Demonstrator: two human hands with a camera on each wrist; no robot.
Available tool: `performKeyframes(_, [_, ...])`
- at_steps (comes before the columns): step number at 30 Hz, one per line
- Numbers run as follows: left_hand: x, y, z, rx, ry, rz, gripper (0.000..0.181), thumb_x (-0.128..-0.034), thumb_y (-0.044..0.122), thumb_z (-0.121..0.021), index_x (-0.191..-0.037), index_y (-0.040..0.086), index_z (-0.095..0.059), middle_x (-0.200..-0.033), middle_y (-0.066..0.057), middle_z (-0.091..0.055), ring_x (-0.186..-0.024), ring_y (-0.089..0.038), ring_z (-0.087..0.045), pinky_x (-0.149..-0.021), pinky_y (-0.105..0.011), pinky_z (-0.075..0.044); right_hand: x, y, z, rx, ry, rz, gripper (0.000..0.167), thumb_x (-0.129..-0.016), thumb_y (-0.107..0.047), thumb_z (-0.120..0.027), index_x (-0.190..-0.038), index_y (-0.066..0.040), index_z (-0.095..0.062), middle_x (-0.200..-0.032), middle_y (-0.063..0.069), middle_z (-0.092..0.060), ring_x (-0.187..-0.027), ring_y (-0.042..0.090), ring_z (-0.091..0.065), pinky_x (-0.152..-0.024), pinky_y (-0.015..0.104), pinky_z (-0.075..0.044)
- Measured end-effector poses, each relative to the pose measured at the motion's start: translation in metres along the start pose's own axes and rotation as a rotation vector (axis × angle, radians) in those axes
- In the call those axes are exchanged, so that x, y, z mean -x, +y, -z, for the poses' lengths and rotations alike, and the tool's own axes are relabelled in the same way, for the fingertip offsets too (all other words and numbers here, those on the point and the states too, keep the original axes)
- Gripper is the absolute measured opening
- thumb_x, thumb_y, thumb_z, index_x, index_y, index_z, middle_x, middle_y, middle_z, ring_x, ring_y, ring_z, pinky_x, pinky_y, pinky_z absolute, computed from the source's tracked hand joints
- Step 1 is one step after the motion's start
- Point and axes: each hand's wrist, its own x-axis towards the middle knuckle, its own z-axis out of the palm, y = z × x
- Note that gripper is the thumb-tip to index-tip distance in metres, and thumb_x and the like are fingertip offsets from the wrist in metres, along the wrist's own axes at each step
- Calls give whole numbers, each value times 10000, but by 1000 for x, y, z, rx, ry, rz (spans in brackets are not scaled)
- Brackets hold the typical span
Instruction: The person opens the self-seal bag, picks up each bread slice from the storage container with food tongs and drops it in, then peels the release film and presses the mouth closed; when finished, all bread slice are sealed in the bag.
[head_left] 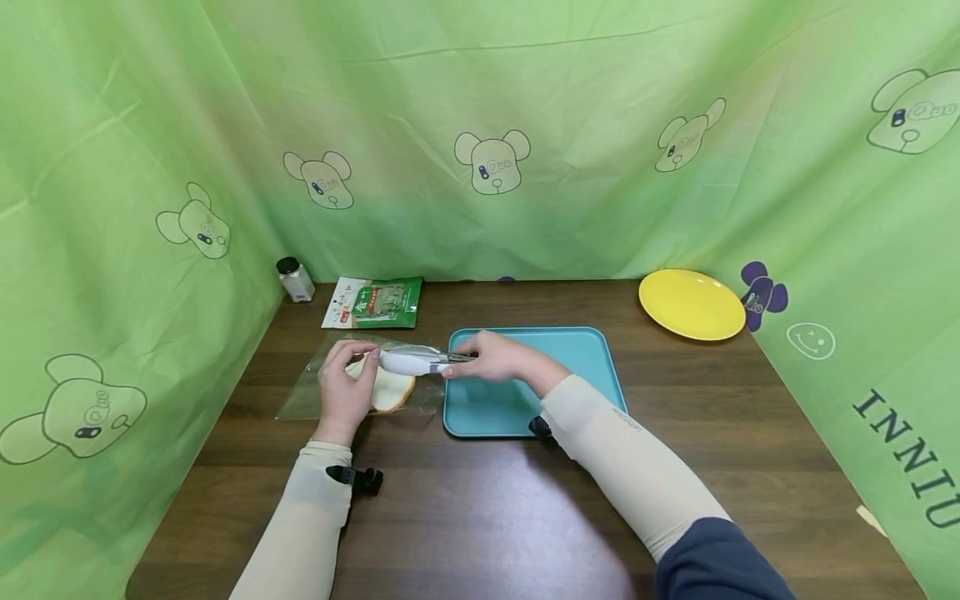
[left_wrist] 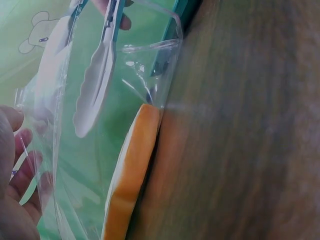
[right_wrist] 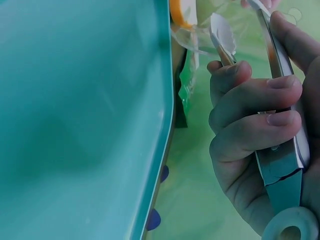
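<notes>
Tongs with white scalloped tips (head_left: pixel 408 362) and metal arms are gripped in my right hand (head_left: pixel 495 357), its fingers curled round them in the right wrist view (right_wrist: pixel 255 110). The tips (left_wrist: pixel 92 95) stand apart at the mouth of a clear plastic bag (head_left: pixel 303 396). My left hand (head_left: pixel 347 392) pinches the bag's upper edge between thumb and fingers and holds it raised. Inside the bag, a slice of bread (head_left: pixel 392 390) with a brown crust (left_wrist: pixel 131 175) lies below the tongs, not touching them in the left wrist view.
A teal tray (head_left: pixel 487 408) lies under my right hand. Behind the bag are a green and white packet (head_left: pixel 378 302) and a black-capped jar (head_left: pixel 297 282). A yellow plate (head_left: pixel 692 305) is at the back right. Green printed cloth (head_left: pixel 585 208) surrounds the table.
</notes>
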Motion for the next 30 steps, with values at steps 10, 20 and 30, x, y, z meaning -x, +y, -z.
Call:
performKeyframes(10, [0,4,1,-16,11,8,61,-971,58,-749,-1019,46,-783,-1029,-57,-705,-1006,-201,-649,-909,-382,-535,16,11,5,-33,28,27,564,-969,-518,-727,-1388,-142,-696,-1318,4,-701,-1018,138,-600,-882,355,-527])
performKeyframes(20, [0,4,1,-16,10,9,69,-969,60,-751,-1029,48,-783,-1033,-56,-707,-1002,-229,-657,-911,-335,-525,36,21,12,-81,67,29,588,-943,-504,-762,-1396,-136,-690,-1318,-12,-701,-1055,138,-608,-892,349,-533])
performKeyframes(30, [0,3,1,-9,7,-6,77,-965,59,-757,-1035,48,-786,-1034,-64,-707,-997,-257,-661,-920,-283,-509,58,26,26,-129,163,-4,624,-935,-484,-782,-1418,-107,-666,-1109,1,-721,-827,164,-557,-697,322,-460])
